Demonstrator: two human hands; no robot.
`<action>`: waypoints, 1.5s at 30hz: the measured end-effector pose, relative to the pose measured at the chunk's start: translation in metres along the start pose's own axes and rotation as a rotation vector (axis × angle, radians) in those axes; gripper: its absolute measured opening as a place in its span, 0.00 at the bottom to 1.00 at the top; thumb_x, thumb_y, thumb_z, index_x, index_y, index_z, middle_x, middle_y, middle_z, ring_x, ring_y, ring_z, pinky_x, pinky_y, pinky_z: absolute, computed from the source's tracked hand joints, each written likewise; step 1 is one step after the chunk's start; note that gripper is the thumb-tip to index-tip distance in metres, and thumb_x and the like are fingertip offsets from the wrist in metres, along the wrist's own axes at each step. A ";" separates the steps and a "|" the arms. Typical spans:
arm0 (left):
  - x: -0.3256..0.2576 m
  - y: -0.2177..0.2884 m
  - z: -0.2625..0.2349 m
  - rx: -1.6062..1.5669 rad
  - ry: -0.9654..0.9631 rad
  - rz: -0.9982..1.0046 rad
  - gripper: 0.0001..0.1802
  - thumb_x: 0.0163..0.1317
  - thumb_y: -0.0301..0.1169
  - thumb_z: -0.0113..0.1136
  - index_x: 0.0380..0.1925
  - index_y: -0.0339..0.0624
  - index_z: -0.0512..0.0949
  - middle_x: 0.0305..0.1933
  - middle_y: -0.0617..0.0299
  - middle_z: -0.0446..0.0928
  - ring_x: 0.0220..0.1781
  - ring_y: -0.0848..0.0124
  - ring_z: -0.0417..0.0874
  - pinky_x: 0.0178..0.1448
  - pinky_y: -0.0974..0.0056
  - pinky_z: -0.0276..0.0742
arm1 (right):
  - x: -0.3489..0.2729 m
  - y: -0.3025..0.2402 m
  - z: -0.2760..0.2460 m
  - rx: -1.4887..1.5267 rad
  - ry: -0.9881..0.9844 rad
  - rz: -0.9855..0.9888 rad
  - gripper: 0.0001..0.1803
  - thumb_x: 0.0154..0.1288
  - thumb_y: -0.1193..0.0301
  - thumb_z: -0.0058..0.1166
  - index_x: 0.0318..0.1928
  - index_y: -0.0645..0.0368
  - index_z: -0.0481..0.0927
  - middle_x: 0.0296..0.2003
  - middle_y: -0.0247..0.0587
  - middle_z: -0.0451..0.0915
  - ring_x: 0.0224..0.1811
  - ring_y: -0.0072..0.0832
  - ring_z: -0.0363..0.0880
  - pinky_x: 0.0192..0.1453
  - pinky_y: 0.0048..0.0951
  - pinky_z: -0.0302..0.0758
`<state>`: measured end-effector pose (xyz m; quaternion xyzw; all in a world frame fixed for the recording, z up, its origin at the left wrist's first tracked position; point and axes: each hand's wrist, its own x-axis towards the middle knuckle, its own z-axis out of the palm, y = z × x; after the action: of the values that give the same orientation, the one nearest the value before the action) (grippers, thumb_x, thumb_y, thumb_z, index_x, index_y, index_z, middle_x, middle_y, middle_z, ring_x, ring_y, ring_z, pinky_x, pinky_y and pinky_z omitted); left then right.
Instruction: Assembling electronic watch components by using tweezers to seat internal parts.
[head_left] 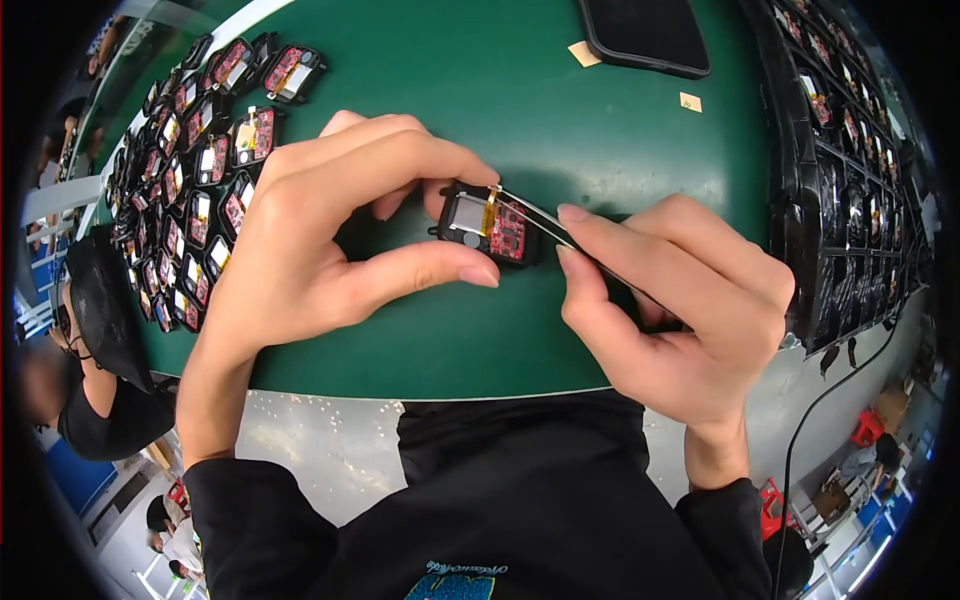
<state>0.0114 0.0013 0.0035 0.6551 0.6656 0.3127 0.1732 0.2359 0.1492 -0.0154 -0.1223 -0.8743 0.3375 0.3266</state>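
Observation:
Between the thumb and fingers of my left hand (330, 220) sits a small black-cased electronic unit (512, 240). Inside its casing show a silver battery-like block, a red circuit board and a yellow-brown ribbon. My right hand (680, 290) pinches a pair of thin metal tweezers (545, 217). The tweezers' tips reach to the ribbon's upper end at the unit's top edge, close by my left index fingertip. Whether the tips grip the ribbon is too small to tell.
Many similar units (200, 150) crowd the left of the green table (420, 360). A black compartment tray (840, 200) with more units stands at the right. A dark phone-like device (645, 35) and small paper pieces (690, 102) lie at the back. Another person's arm (95, 385) is at far left.

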 end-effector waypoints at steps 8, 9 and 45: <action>0.001 -0.002 -0.001 0.016 -0.015 0.011 0.35 0.44 0.50 0.88 0.48 0.38 0.91 0.34 0.63 0.84 0.32 0.70 0.70 0.42 0.64 0.68 | 0.000 0.004 0.005 -0.001 0.014 -0.068 0.17 0.52 0.88 0.75 0.45 0.65 0.96 0.26 0.32 0.81 0.17 0.13 0.65 0.21 0.23 0.56; 0.002 -0.002 -0.003 0.016 -0.015 0.013 0.35 0.44 0.50 0.88 0.48 0.38 0.91 0.34 0.63 0.84 0.32 0.70 0.70 0.42 0.64 0.68 | 0.000 0.003 0.004 -0.002 0.015 -0.069 0.17 0.52 0.88 0.75 0.45 0.65 0.96 0.26 0.32 0.81 0.17 0.13 0.65 0.21 0.23 0.56; 0.002 -0.008 -0.005 -0.017 -0.059 0.062 0.37 0.44 0.52 0.87 0.51 0.38 0.91 0.34 0.64 0.81 0.32 0.70 0.71 0.44 0.64 0.66 | 0.000 -0.001 0.001 -0.011 -0.019 0.000 0.17 0.51 0.86 0.75 0.44 0.64 0.96 0.25 0.29 0.79 0.18 0.12 0.62 0.22 0.22 0.54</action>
<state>0.0017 0.0025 0.0020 0.6830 0.6369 0.3039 0.1885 0.2352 0.1481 -0.0154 -0.1211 -0.8792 0.3339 0.3176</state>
